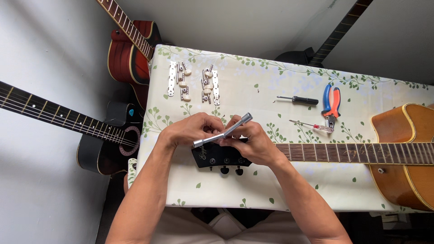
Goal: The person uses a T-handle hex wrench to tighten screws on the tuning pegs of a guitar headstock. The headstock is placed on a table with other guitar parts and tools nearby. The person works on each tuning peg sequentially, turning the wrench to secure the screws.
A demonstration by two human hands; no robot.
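From the head view, both hands meet over the black headstock (216,156) of an acoustic guitar (402,153) lying across the tabletop (253,86); the left hand (190,130) is curled shut around the lower end of a silver metal tool (224,131), a slim rod-like wrench or socket driver, which slants up and to the right; the right hand (253,142) is closed over the headstock with its fingers wrapped about the middle of the same tool, so both hold it; what the tool's lower tip meets is hidden under the fingers.

The tool looks stiff, smooth and probably light for its length; bare polished metal may slip, so a grip near the shaft's middle and end, as here, seems the firm place to hold. The headstock is glossy black, with dark tuner knobs (230,171) poking out at its near edge; its finish is likely easy to scratch.

The guitar's brown fretboard (352,152) runs right to an orange body; beyond the hands lie two strips of detached tuning machines (193,83) with cream buttons, a black-handled screwdriver (298,100), a small clear-handled screwdriver (314,126), and blue-and-orange pliers (331,103); a red guitar (131,54) and a black guitar (106,140) stand at the left, against the wall.
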